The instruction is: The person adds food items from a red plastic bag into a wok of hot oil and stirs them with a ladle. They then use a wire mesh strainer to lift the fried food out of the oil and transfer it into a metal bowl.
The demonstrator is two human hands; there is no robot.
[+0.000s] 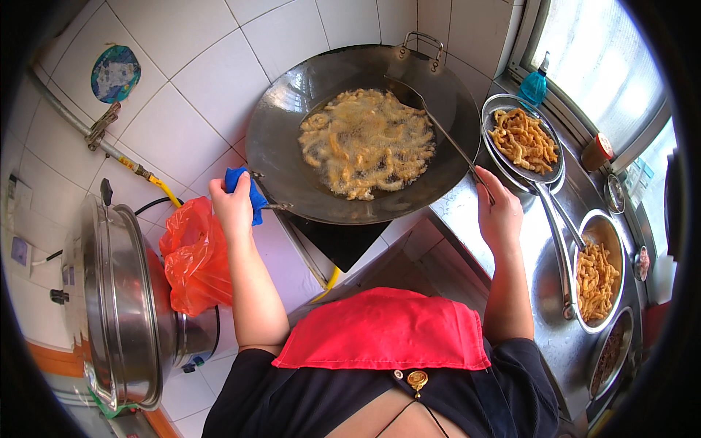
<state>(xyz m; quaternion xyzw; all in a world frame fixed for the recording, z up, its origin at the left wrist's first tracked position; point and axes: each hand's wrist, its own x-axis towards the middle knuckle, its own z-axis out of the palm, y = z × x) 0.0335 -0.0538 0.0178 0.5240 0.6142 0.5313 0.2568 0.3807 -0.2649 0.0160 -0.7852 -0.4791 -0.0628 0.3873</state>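
Observation:
A large two-handled wok [285,164] holds bubbling oil with many battered strips [367,142] frying in it. My left hand [233,200] is closed on a folded blue cloth [249,191] at the wok's near left handle, most of which the cloth and fingers hide. In my right hand [499,208] is the thin metal handle of a ladle or turner [446,134]; its head rests inside the wok, right of the strips. Beside the wok on the right, a long-handled mesh strainer [553,126] with fried strips lies over a metal pot.
A steel bowl of fried strips [597,284] and a dish of dark bits [610,356] stand on the steel counter [539,274]. A blue bottle [534,87] and a red-lidded jar [597,152] are near the window. Left are a red plastic bag [194,257] and a large steel pot [118,301].

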